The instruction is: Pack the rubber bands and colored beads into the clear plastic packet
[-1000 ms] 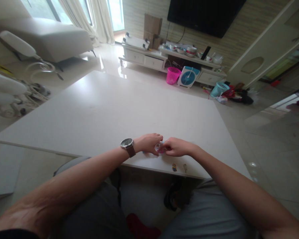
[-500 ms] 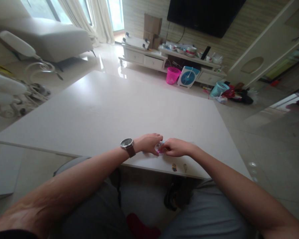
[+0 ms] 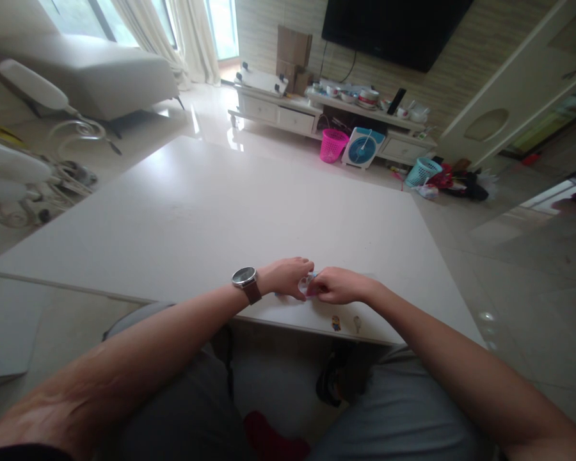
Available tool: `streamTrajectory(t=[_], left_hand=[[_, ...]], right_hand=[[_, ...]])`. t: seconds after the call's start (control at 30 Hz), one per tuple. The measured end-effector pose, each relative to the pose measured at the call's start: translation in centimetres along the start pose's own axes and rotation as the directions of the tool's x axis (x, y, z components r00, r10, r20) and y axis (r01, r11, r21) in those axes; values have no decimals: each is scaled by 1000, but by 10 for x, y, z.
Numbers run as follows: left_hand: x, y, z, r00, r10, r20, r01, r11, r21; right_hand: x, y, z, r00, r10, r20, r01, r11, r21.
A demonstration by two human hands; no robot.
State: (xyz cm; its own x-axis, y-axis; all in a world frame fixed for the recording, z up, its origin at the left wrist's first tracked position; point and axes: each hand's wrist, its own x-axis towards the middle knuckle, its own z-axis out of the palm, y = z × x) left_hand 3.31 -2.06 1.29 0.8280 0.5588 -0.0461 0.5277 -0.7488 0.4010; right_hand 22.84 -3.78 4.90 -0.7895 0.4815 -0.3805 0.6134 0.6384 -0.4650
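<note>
My left hand (image 3: 288,276), with a watch at the wrist, curls its thumb and fingers round a small clear, rounded item (image 3: 304,285) on the table near its front edge. What kind of item it is cannot be made out. From the right, my right hand (image 3: 340,285) reaches to it with fingers closed and pointing down at it; what they pinch, if anything, is hidden. Nearer the edge lie a small yellow-and-blue cartoon figure (image 3: 335,323) and a small pale, key-shaped piece (image 3: 357,324). A bit of something blue shows beneath my left hand.
The large white table (image 3: 249,205) stretches away in front of me. Beyond it stand a TV cabinet (image 3: 269,112), a pink basket (image 3: 333,147), a blue-and-white fan (image 3: 363,148) and a light-blue basket (image 3: 423,171). White chairs (image 3: 33,83) are at the left.
The fingers of my right hand have shifted slightly at the clear item, and less pink shows in it. My left hand stays in place.
</note>
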Motion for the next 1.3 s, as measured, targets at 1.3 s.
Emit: streamTrajectory(t=[1.3], left_hand=[[-15,-23,-26,923,-104,369,165,977,-136]], right_hand=[[-6,12,-8,972,161,-174,-158,987,34]])
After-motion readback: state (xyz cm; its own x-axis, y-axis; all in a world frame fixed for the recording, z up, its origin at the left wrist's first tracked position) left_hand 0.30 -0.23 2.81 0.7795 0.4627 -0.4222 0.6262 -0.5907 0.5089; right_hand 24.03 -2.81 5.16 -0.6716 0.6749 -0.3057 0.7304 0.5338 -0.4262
